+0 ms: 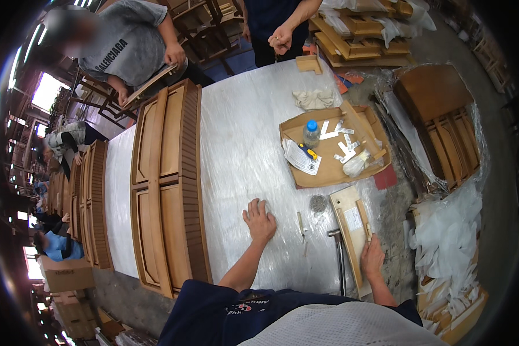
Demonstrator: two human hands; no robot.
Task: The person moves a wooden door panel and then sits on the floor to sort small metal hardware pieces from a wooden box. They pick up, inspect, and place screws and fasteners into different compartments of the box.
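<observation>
My left hand lies with its fingers apart on the plastic-covered tabletop. At the right edge, my right hand is closed round the lower end of a narrow wooden strip. Beneath the strip is a pale wooden board with a white label. A hammer lies against the board's left side, its dark handle pointing toward me. Between my hands are a thin light-handled tool and a round pile of small metal pieces.
A cardboard tray holds a blue-capped bottle, a yellow utility knife and white slips. Wooden panelled furniture stands left. Two people stand beyond the table. Wrapped wooden parts are at right.
</observation>
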